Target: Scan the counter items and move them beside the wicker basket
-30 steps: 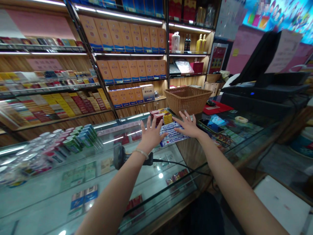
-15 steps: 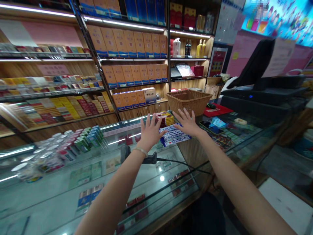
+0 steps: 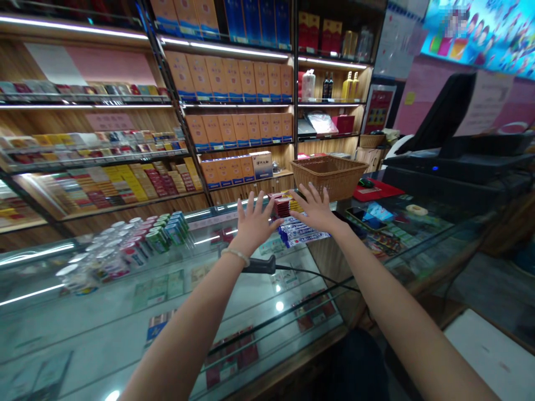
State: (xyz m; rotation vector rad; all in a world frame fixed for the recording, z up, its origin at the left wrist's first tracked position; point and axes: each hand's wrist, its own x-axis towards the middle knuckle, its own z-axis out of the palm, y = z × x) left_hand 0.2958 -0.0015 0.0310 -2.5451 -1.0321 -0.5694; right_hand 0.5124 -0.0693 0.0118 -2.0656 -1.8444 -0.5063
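Note:
Both my hands are over the glass counter [image 3: 200, 312], fingers spread and holding nothing. My left hand [image 3: 253, 227] hovers or rests just left of a row of blue-and-white wrapped packets [image 3: 304, 234]; contact cannot be told. My right hand [image 3: 316, 213] is over the right part of those packets and hides some of them. Behind them, between my hands, lies a stack of red-and-yellow wrapped packets [image 3: 282, 205]. Under my left wrist is a black handheld scanner [image 3: 262, 265], partly hidden by the forearm, its cable running right.
A wicker basket [image 3: 328, 177] stands behind my right hand. Several rows of small cans and tubs [image 3: 134, 245] are at left. To the right are a phone [image 3: 364, 218], a red mat [image 3: 382, 190] and a dark monitor [image 3: 443, 111]. Stocked shelves [image 3: 234, 100] line the back.
The view has turned slightly left, so the counter and shelves sit further right in the picture. My hands stay spread and have shifted slightly left relative to the packets.

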